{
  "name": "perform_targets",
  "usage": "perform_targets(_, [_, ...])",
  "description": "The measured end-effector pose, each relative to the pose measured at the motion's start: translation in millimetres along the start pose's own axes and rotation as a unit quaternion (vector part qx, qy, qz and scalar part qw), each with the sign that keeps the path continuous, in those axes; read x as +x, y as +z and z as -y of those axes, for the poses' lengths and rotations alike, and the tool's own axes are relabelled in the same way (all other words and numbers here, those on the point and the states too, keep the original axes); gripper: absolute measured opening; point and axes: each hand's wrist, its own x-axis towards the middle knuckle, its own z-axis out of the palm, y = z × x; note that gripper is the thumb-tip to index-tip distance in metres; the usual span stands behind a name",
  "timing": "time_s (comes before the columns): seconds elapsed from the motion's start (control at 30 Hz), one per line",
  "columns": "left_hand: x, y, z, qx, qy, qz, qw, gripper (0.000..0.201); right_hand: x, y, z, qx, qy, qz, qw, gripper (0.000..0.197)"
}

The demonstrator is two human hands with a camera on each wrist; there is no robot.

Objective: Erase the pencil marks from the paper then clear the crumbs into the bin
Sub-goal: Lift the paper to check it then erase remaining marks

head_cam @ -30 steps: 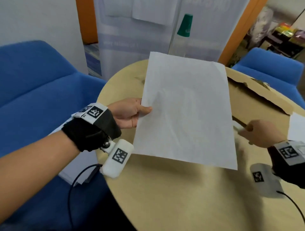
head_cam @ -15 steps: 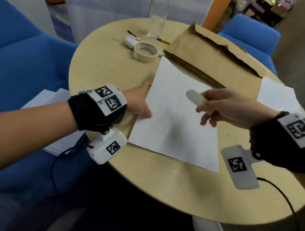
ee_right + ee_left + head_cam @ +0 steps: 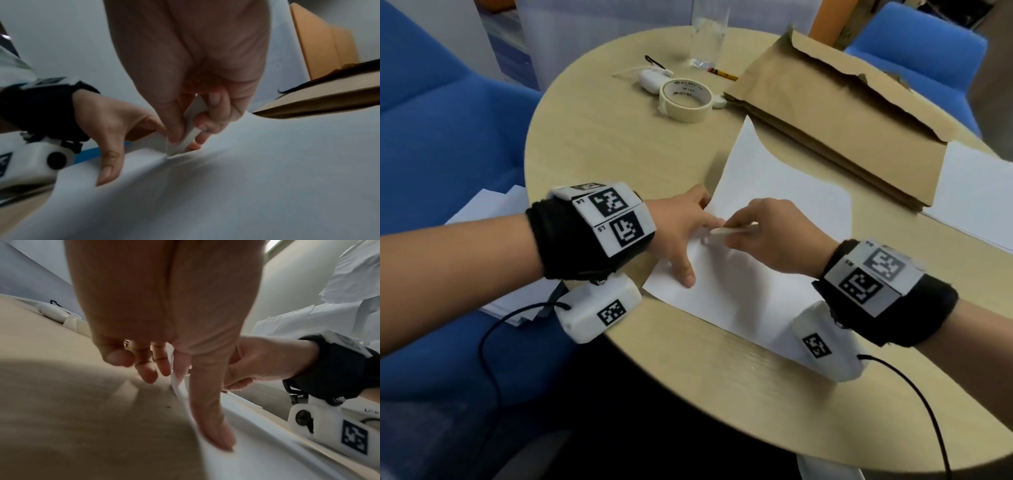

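Note:
A white sheet of paper (image 3: 767,219) lies on the round wooden table (image 3: 599,150), its far corner curled up. My left hand (image 3: 681,233) presses the sheet's left edge with straight fingers, the thumb (image 3: 213,431) flat on the paper (image 3: 267,456). My right hand (image 3: 763,233) pinches a white eraser (image 3: 732,231) and holds its tip down on the paper (image 3: 267,178) just beside the left hand. In the right wrist view the eraser (image 3: 189,134) sits between thumb and fingers, with a small wrinkle in the sheet at its tip. No pencil marks or crumbs can be made out.
A roll of masking tape (image 3: 685,99), a small white device (image 3: 650,78), a pencil (image 3: 722,73) and a clear glass (image 3: 709,37) stand at the table's far side. A torn brown paper bag (image 3: 835,113) lies at the right, more white sheets (image 3: 976,195) beyond it. Blue chairs surround the table.
The sheet was held up in the air and now lies flat under my left hand. My right hand has come in from the right and set the eraser on the paper.

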Motion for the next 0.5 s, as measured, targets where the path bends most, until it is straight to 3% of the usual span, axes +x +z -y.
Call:
perform_targets(0.1, [-1, -1, -2, 0.080, 0.009, -0.008, 0.997, 0.092, -4, 6, 2, -0.018, -0.058, 0.002, 0.998, 0.026])
perform_targets(0.2, [-1, -2, -5, 0.144, -0.001, -0.008, 0.990, 0.096, -18, 8, -1, -0.049, -0.129, 0.077, 0.987, 0.021])
perform_targets(0.27, [0, -3, -6, 0.160, 0.003, -0.009, 0.987, 0.094, -18, 5, -2, -0.053, -0.129, 0.103, 0.985, 0.022])
perform_targets(0.4, [0, -4, -5, 0.165, 0.019, -0.022, 0.986, 0.083, 5, 7, 2, -0.035, -0.063, -0.007, 0.997, 0.025])
perform_targets(0.5, [0, -4, -3, 0.183, 0.014, -0.019, 0.983, 0.092, -7, 14, 4, -0.050, -0.100, 0.019, 0.994, 0.023])
